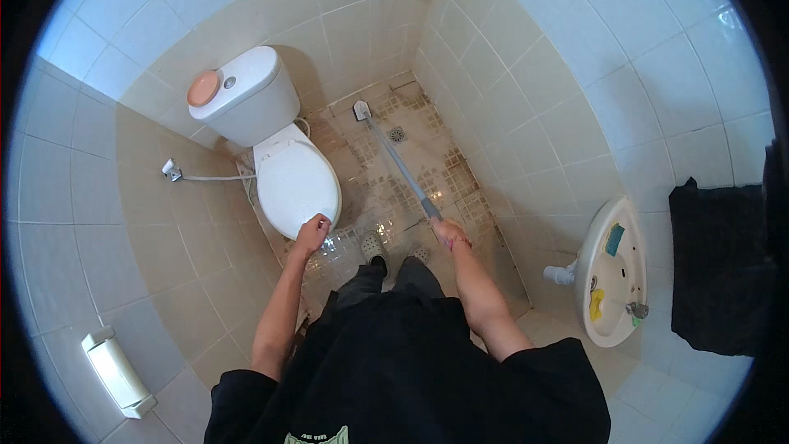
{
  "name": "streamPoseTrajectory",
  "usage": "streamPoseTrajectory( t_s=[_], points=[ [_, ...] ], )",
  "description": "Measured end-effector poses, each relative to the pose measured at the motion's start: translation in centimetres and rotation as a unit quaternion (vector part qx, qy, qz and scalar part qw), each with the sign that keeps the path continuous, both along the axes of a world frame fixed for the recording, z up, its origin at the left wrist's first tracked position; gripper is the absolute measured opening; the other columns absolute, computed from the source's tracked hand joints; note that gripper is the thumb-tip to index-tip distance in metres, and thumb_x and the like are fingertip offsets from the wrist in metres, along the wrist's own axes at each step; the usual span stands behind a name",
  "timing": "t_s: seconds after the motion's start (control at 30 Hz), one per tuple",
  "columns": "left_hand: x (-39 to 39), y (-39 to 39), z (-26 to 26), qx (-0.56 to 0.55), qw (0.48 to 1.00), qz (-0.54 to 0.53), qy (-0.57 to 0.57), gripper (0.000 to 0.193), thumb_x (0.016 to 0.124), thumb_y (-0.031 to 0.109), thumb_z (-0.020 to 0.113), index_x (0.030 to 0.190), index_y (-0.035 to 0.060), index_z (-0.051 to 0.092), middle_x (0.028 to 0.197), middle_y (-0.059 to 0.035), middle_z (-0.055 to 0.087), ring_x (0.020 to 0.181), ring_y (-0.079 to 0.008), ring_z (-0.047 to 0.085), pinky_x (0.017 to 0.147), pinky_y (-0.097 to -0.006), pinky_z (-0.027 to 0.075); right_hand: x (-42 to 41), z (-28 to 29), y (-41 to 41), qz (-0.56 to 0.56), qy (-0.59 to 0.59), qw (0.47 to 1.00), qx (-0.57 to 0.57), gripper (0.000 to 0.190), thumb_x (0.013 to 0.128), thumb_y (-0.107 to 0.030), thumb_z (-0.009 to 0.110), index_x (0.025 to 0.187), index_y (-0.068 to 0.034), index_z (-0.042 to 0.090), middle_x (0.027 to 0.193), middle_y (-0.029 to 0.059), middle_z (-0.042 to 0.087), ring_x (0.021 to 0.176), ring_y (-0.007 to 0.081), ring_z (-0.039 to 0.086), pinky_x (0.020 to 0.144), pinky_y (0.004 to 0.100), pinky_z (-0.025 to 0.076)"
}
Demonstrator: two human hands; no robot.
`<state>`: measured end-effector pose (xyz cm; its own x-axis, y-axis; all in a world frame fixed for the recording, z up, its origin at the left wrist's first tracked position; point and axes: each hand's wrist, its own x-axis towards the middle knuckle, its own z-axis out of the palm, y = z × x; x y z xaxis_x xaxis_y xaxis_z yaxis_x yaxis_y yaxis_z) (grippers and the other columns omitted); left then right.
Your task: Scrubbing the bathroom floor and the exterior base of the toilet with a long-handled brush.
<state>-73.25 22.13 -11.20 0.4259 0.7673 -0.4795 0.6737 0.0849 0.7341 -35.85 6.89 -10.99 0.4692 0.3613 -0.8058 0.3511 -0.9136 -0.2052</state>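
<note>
My right hand (449, 230) grips the end of a long grey handle that belongs to a floor scrub brush (402, 168). The brush's white head (362, 110) rests on the stained floor tiles near the back wall, up and to the left of a round floor drain (396, 134). Over the front edge of the closed white toilet lid (298, 185) is my left hand (313, 234), its fingers curled in with nothing visible in them. Whether it touches the lid I cannot tell.
A salmon-coloured round dish (203, 88) lies on the toilet cistern (253, 98). Left of it, a spray hose (216, 178) hangs at the wall. To my right a washbasin (613, 271) holds sponges beside a dark hanging cloth (718, 265). The floor (363, 197) looks wet near my clogs.
</note>
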Motion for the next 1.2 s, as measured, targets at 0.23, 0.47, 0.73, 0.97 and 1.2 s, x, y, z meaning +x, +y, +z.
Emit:
streamPoseTrajectory(
  t_s=[0.23, 0.47, 0.73, 0.97, 1.2],
  points=[
    [-3.7, -8.9, -4.8, -0.048, 0.987, -0.115, 0.104, 0.036, 0.088, 0.034, 0.052, 0.097, 0.0006, 0.061, 0.085, -0.0173, 0.064, 0.08, -0.0298, 0.061, 0.072, -0.0415, 0.047, -5.3, 1.8, -23.3, -0.059, 0.058, 0.979, -0.185, 0.077, 0.083, -0.071, 0.035, 0.133, -0.014, 0.051, 0.138, 0.0171, 0.047, 0.127, 0.0343, 0.045, 0.105, 0.0467, 0.033],
    [-11.3, -18.2, -7.3, -0.204, 0.968, -0.071, 0.126, 0.038, 0.085, 0.037, 0.055, 0.101, 0.0037, 0.063, 0.094, -0.0224, 0.066, 0.09, -0.0385, 0.063, 0.076, -0.0475, 0.048, -10.3, 5.5, -35.3, -0.132, 0.096, 0.964, -0.211, 0.073, 0.085, -0.067, 0.036, 0.131, -0.013, 0.053, 0.133, 0.0172, 0.051, 0.124, 0.035, 0.048, 0.101, 0.0478, 0.037],
    [-7.6, -13.9, -10.5, -0.08, 0.992, -0.052, 0.081, 0.037, 0.085, 0.038, 0.056, 0.1, 0.0052, 0.064, 0.095, -0.0196, 0.067, 0.091, -0.038, 0.063, 0.076, -0.0465, 0.048, -5.3, 0.9, -17.5, -0.067, 0.0, 0.987, -0.147, 0.069, 0.087, -0.065, 0.035, 0.129, -0.014, 0.054, 0.128, 0.0167, 0.055, 0.118, 0.0345, 0.053, 0.096, 0.048, 0.041],
    [-7.2, -10.5, -9.3, -0.097, 0.984, -0.04, 0.143, 0.04, 0.085, 0.038, 0.058, 0.101, 0.0014, 0.065, 0.093, -0.0185, 0.068, 0.089, -0.0295, 0.065, 0.076, -0.0395, 0.05, 3.3, -0.5, 1.5, -0.016, 0.067, 0.996, -0.051, 0.07, 0.088, -0.068, 0.031, 0.099, -0.006, 0.061, 0.068, 0.0095, 0.058, 0.063, 0.0224, 0.059, 0.064, 0.0421, 0.047],
    [-8.5, -12.7, -9.3, -0.141, 0.979, -0.013, 0.148, 0.035, 0.085, 0.034, 0.056, 0.098, 0.0037, 0.067, 0.094, -0.0191, 0.067, 0.09, -0.0312, 0.064, 0.077, -0.0399, 0.049, -1.1, -1.0, -8.6, -0.017, 0.023, 0.989, -0.143, 0.077, 0.089, -0.066, 0.03, 0.123, -0.002, 0.057, 0.111, 0.0196, 0.063, 0.106, 0.0312, 0.059, 0.091, 0.0427, 0.042]
  ],
)
